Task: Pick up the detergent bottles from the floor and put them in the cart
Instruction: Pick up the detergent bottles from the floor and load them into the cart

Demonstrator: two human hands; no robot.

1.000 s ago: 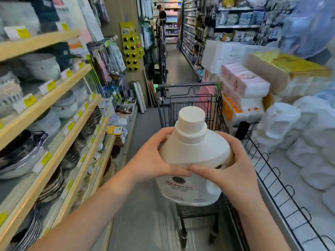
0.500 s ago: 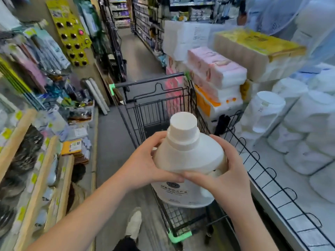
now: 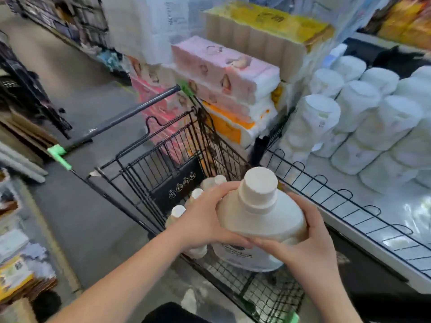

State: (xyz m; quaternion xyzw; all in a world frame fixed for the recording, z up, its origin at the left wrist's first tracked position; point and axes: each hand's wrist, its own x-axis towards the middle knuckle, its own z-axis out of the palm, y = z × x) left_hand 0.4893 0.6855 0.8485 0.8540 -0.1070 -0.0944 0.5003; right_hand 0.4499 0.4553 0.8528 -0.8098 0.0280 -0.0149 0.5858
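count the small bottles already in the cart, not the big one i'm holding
3, by their white caps: farthest bottle by the cart's black panel, middle bottle just nearer, nearest bottle beside the left hand. The held bottle may hide more.

A cream-white bottle (image 3: 261, 220) with a white cap (image 3: 260, 183) shows a dark round emblem and dark print on its white label (image 3: 235, 252). The cart (image 3: 163, 159) is black wire, its handle (image 3: 130, 117) dark grey with bright green end caps (image 3: 57, 151). Its black panel (image 3: 179, 183) bears small white emblems. Nearby are pink packs (image 3: 224, 66) printed with figures, an orange-and-white pack (image 3: 228, 129) and a beige pack (image 3: 268, 22) topped in yellow. White rolls (image 3: 373, 108) sit on a white shelf (image 3: 384, 206) with a black wire rail (image 3: 349, 201). The floor (image 3: 77, 78) is grey.
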